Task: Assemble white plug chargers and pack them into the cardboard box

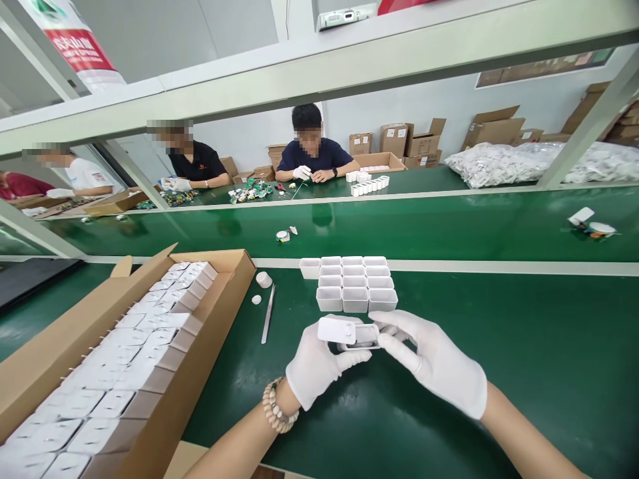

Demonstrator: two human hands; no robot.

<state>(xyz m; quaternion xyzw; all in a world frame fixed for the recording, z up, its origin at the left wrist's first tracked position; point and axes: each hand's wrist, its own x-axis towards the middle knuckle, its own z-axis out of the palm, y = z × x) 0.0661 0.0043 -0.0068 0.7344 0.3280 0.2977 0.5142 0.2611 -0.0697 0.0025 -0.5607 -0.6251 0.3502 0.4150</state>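
L hand (315,364) (gloved) — gripping wht case (364,338), R hand (433,359) pinching end, tubs (355,299) nr

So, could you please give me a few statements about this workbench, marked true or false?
1. The white-gloved left hand holds a small white plastic case. True.
2. The long brown cardboard box contains rows of white parts. True.
3. The slim silver tweezers lie inside the box. False: the tweezers lie on the smooth green tabletop, beside the box.
4. The right hand is bare. False: it is gloved in white.
5. A pale beaded bracelet is worn on the left arm. True.
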